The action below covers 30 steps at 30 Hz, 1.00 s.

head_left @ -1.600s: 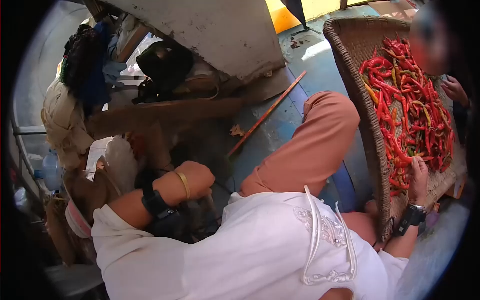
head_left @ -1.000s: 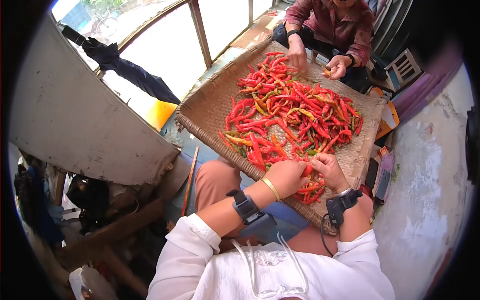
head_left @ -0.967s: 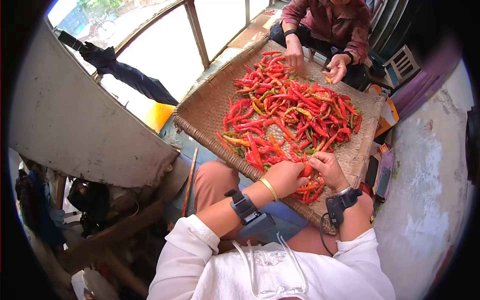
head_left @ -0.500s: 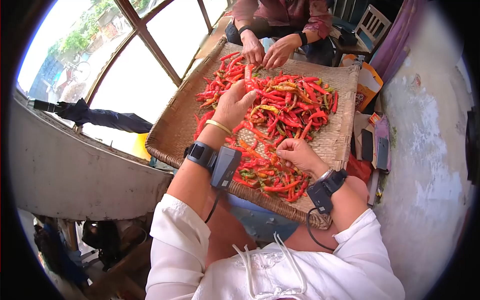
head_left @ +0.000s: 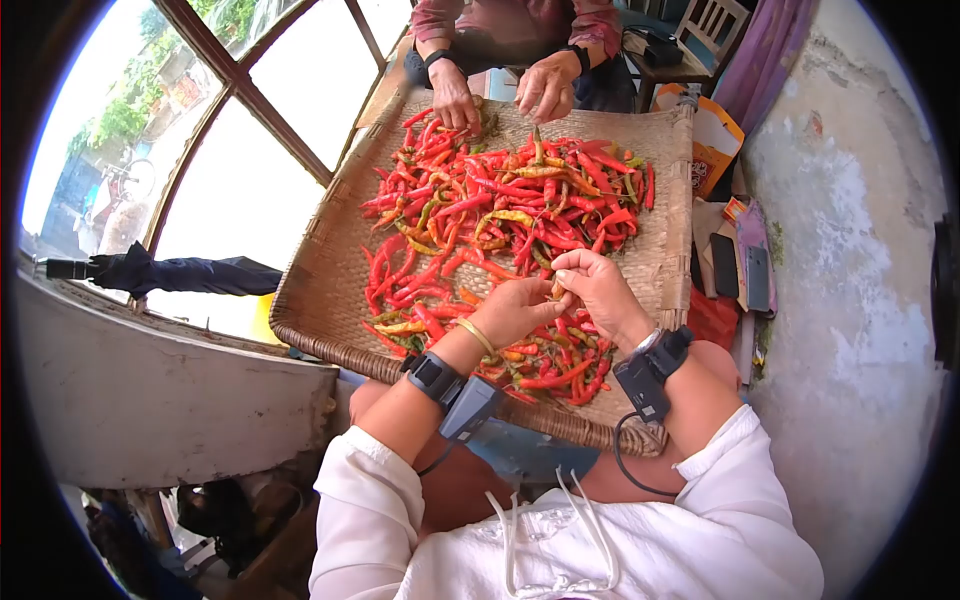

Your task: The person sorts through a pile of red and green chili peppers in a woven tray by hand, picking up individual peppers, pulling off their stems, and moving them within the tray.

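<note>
A large woven tray point(head_left: 330, 290) bears many red peppers point(head_left: 500, 205), some of them yellow, orange or green. Over the lower part of the tray, my left hand point(head_left: 520, 312) and my right hand point(head_left: 600, 290) meet with their fingertips together. The fingers of both are pinched around something small and orange-brown, too hidden to name. Below the hands lies a smaller cluster of peppers point(head_left: 550, 375). The larger heap is beyond them.
Across the tray sits a person point(head_left: 515, 30) in a reddish shirt, both hands at its far edge. A folded umbrella point(head_left: 210, 275) lies by the window. To the right stand a chair point(head_left: 700, 45), an orange box point(head_left: 712, 140) and phones point(head_left: 757, 275).
My left hand has come down from the heap to meet my right hand. The co-worker's hands have moved apart. The whole view has shifted slightly.
</note>
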Motion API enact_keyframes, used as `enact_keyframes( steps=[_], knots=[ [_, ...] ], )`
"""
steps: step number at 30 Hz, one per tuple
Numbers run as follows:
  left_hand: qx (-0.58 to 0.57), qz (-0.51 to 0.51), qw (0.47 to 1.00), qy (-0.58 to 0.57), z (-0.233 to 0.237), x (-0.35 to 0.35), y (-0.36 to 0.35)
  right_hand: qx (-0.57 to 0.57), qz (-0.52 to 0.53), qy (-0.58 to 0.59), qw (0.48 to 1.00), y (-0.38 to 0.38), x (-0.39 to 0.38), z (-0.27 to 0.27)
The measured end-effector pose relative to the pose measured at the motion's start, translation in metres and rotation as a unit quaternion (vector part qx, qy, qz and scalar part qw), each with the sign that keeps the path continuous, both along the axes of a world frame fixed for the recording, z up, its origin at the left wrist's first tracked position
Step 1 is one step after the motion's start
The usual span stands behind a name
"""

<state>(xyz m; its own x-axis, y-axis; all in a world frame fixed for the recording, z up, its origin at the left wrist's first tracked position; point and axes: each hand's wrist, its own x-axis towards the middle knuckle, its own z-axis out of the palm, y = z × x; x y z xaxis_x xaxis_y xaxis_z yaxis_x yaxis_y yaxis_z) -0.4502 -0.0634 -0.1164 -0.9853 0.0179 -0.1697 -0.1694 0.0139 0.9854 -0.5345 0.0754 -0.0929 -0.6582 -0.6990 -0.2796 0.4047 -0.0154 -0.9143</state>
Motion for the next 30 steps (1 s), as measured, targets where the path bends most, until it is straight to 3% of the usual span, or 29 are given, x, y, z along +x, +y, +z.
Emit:
enact_keyframes(
  steps=[2, 6, 9, 11, 14, 16, 17, 19, 21, 23, 25, 27, 28, 30],
  knots=[
    [-0.014, -0.016, 0.996, -0.084, 0.015, 0.006, -0.002, -0.004, 0.005, 0.018, 1.000, 0.000, -0.001, 0.002],
    [-0.065, -0.069, 0.993, -0.073, 0.023, 0.011, -0.015, 0.020, 0.082, 0.059, 0.995, -0.004, -0.006, 0.003],
    [-0.145, -0.095, 0.979, -0.107, 0.055, 0.011, -0.030, 0.052, 0.091, 0.132, 0.986, -0.015, -0.011, 0.023],
    [-0.163, -0.076, 0.977, -0.116, 0.061, 0.006, -0.049, 0.040, 0.077, 0.113, 0.990, -0.017, -0.018, 0.020],
    [-0.169, -0.013, 0.981, -0.092, 0.091, -0.012, -0.080, 0.114, 0.033, 0.090, 0.989, -0.013, -0.030, 0.008],
    [-0.180, 0.071, 0.978, -0.079, 0.116, -0.030, -0.095, 0.096, 0.033, 0.082, 0.991, -0.010, -0.030, 0.012],
    [-0.170, 0.089, 0.981, -0.029, 0.124, -0.039, -0.108, 0.073, 0.037, 0.085, 0.993, -0.011, -0.030, 0.018],
    [-0.156, 0.249, 0.949, 0.113, 0.128, -0.056, -0.114, 0.062, 0.035, 0.089, 0.993, -0.012, -0.030, 0.022],
    [-0.260, 0.269, 0.923, 0.092, 0.126, -0.064, -0.118, 0.063, 0.030, 0.108, 0.992, -0.013, -0.032, 0.022],
    [-0.251, 0.224, 0.939, 0.076, 0.104, -0.058, -0.100, 0.044, 0.027, 0.112, 0.992, -0.015, -0.032, 0.023],
    [-0.339, 0.120, 0.933, 0.016, 0.072, -0.054, -0.096, 0.027, 0.022, 0.114, 0.993, -0.017, -0.031, 0.025],
    [-0.525, 0.104, 0.843, 0.056, 0.050, -0.048, -0.088, 0.054, 0.047, 0.123, 0.990, -0.019, -0.030, 0.028],
    [-0.525, 0.102, 0.843, 0.055, 0.037, -0.048, -0.090, 0.055, 0.046, 0.120, 0.990, -0.019, -0.029, 0.026],
    [-0.587, 0.180, 0.786, 0.069, 0.011, -0.049, -0.099, 0.062, 0.063, 0.125, 0.988, -0.021, -0.029, 0.022]
  ],
)
